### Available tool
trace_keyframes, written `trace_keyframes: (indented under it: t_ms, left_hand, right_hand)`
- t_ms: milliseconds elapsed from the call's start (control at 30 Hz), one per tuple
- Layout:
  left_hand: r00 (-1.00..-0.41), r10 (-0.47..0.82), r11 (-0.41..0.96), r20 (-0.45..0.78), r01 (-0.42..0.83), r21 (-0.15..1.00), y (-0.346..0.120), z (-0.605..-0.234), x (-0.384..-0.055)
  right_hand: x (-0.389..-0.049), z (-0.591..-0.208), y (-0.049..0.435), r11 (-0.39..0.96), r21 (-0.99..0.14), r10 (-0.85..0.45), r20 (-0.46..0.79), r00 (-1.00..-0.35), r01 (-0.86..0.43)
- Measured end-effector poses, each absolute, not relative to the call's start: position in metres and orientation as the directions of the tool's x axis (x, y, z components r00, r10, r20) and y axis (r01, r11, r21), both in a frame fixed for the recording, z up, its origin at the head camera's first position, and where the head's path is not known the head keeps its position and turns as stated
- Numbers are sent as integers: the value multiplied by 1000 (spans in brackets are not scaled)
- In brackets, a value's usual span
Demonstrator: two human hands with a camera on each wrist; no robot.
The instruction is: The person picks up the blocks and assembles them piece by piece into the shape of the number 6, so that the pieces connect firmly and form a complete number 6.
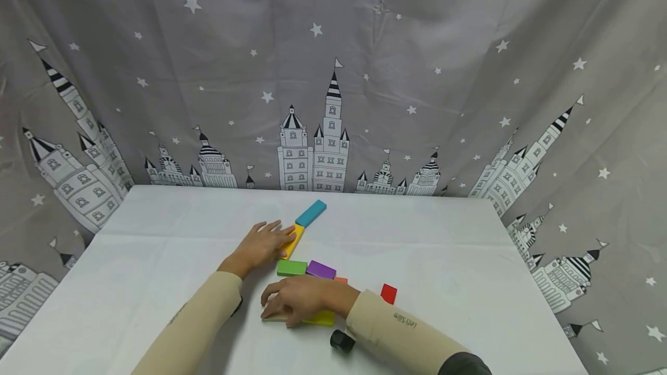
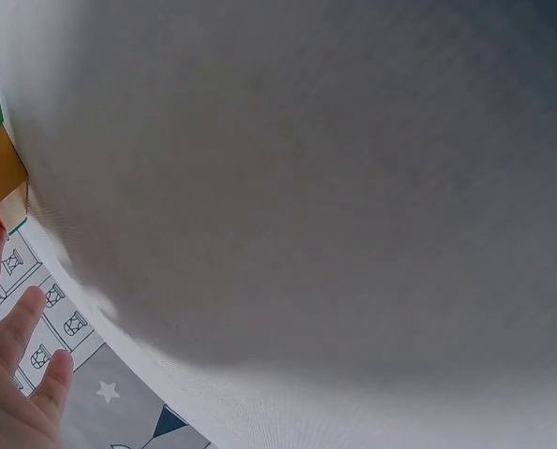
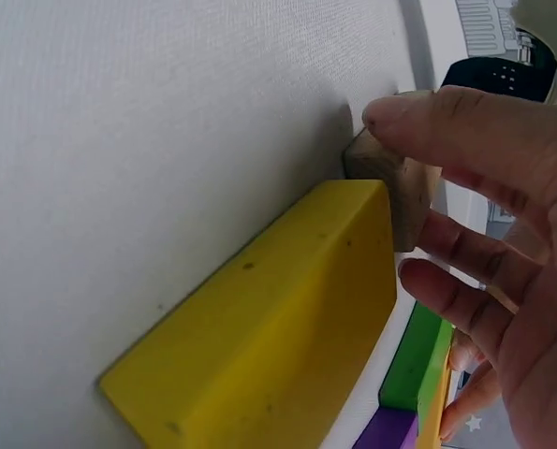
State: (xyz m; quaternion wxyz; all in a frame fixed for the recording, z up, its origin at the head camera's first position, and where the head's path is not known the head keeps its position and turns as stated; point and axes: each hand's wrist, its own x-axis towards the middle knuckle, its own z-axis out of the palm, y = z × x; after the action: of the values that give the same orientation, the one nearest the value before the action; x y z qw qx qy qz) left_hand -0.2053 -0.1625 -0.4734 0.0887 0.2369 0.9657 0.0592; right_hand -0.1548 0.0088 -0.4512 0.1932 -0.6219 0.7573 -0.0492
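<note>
My left hand [image 1: 260, 246] rests its fingertips on an orange-yellow block [image 1: 294, 241], its fingers spread and mostly straight. Against the far end of that block lies a blue block [image 1: 311, 213], slanting away. Nearer me, my right hand [image 1: 304, 297] pinches a plain wooden block [image 3: 407, 192] between thumb and fingers. This block meets the end of a bright yellow block [image 3: 287, 290], partly covered by the hand in the head view. Just beyond the right hand, a green block [image 1: 292, 268] and a purple block [image 1: 321, 269] sit end to end.
An orange-red block [image 1: 341, 280] shows partly behind the right forearm, beside the purple one. Farther right, the sleeve partly covers a red block [image 1: 388, 293]. A black round piece [image 1: 342, 341] is by the right sleeve. A grey castle-print curtain [image 1: 396, 74] hangs behind the white table [image 1: 448, 247].
</note>
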Motion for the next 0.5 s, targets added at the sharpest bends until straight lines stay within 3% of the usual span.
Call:
trace_keyframes:
  t_ms: [167, 500]
  left_hand:
    - [-868, 478, 875, -130, 459, 153, -163, -474, -205]
    - [-864, 490, 868, -111, 474, 149, -163, -472, -203]
  right_hand:
    - [-155, -451, 9, 219, -316, -960, -237, -147, -923]
    - [-153, -453, 12, 327, -348, -938, -236, -255, -878]
